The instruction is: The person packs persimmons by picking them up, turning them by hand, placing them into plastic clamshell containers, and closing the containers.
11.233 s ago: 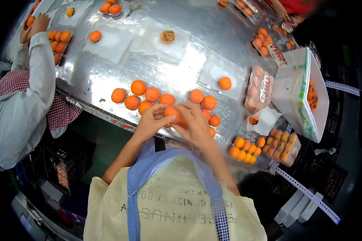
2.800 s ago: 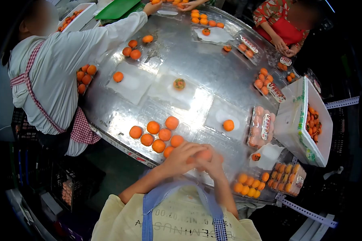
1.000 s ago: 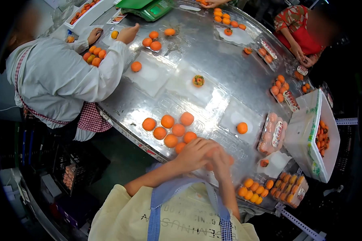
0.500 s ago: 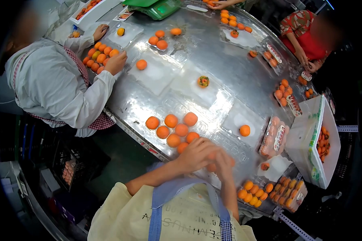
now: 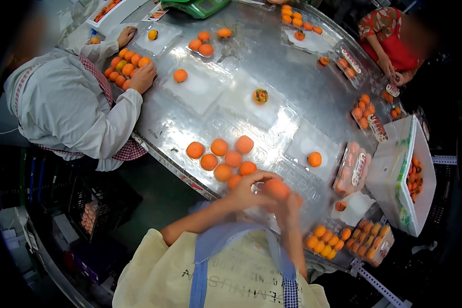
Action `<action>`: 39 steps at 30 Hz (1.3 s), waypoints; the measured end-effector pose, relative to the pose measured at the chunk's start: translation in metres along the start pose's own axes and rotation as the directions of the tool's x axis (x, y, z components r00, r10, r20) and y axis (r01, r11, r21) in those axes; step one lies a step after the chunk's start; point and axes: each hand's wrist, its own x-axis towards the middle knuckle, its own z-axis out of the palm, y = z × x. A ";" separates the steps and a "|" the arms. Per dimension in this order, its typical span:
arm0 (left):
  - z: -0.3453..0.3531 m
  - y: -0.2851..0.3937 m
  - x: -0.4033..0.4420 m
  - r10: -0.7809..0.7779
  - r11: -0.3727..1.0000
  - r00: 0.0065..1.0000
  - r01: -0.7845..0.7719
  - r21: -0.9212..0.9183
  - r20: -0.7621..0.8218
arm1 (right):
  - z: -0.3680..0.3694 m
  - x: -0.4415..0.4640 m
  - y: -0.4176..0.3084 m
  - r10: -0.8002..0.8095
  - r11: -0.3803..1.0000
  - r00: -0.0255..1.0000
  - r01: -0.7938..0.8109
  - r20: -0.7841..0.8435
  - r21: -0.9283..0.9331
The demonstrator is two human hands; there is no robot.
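Grasps an orange fruit (image 5: 277,189) between left hand (image 5: 245,194) and right hand (image 5: 288,213), partly blurred, over the near edge of the tabletop (image 5: 287,82); has a cluster of similar fruit (image 5: 233,158) near the left hand and a white box (image 5: 387,174) well apart to the right

Left hand (image 5: 247,191) and right hand (image 5: 288,208) hold one orange fruit (image 5: 277,189), a bit blurred, over metal table (image 5: 190,120). Fruit cluster (image 5: 233,158) just beside left hand. White box (image 5: 390,167) right. Co-worker (image 5: 69,105) left, hand on filled tray (image 5: 122,72).
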 end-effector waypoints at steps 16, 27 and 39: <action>-0.016 -0.003 -0.008 -0.108 0.737 0.982 0.182 -0.651 0.153 | 0.001 0.006 -0.027 -0.261 0.901 0.964 0.262 0.050 -0.346; -0.016 -0.009 -0.010 -0.211 0.679 0.954 0.298 -0.671 0.211 | 0.017 0.012 -0.035 -0.385 0.626 0.879 0.473 0.283 -0.620; -0.009 -0.015 -0.005 -0.174 0.556 0.929 0.365 -0.746 0.325 | 0.017 0.011 -0.024 -0.401 0.693 0.908 0.388 0.123 -0.607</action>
